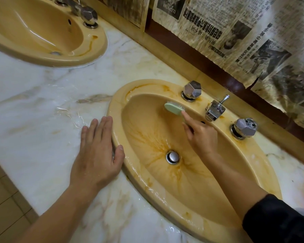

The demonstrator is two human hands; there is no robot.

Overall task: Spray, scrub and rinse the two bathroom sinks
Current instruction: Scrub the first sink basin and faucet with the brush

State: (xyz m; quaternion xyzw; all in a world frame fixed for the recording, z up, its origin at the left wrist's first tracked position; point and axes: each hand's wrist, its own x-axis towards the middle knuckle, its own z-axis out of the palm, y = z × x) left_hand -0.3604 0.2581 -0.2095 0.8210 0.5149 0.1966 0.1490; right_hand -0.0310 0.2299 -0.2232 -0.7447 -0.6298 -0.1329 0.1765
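Sink (263, 165) nearest the camera is an oval, mustard-yellow basin set into a white marble countertop (33, 109), its long axis running from the upper left of the view to the lower right. Orange-brown streaks are seen fanning across the wet bowl toward the chrome drain plug (172, 156) near its centre, and similar stains mark the rim by the fittings. Along the far rim are mounted two faceted chrome tap handles (191, 90) (245, 128), with a chrome spout (214, 110) between them pointing down into the bowl. A pale green scrub brush (173, 108) is held by the right hand (201, 135), fingers curled round its handle and the index finger laid along it; the brush head is pressed against the far inner wall of the bowl, below the left tap handle, and points to the upper left. A dark sleeve (277, 220) covers the right forearm at the lower right. The left hand (98, 149) is laid flat on the countertop with fingers straight, holding nothing, the thumb resting against the sink's left rim. Water is pooled on the marble just beyond the fingertips. A second sink (96, 50) of the same colour sits well apart at the upper left, stained at its rim. Yellowed newspaper sheets (235, 28) are hung on the wall behind the counter.
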